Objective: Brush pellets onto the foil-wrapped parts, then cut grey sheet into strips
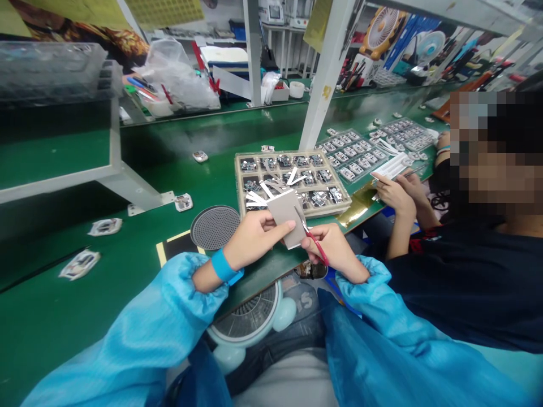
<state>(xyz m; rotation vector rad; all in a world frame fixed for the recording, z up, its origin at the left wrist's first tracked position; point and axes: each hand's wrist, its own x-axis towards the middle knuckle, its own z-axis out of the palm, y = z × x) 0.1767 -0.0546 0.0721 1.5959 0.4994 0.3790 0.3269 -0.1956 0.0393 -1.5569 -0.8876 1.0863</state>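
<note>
Between the thumb and fingers of my left hand (254, 240) is a grey rectangular sheet (283, 213) with a pale edge, held tilted over the table's front edge. My right hand (336, 249) grips red-handled scissors (319, 250). Their blades lie against the right side of the sheet; I cannot tell whether they are cutting. Just behind the sheet stands a compartment tray (238, 186) with small metal parts in its cells. Several white strips (256, 198) lie across the tray. A round dark perforated disc (215, 227) rests left of my left hand.
Small white-cased parts (184, 202) are scattered over the green table (139, 294). Clear trays (354, 155) of similar parts stand at the right. A co-worker's hands (396, 195) hold a white sheet there. A metal post (326, 79) rises behind the tray. A small fan (250, 316) sits below the table edge.
</note>
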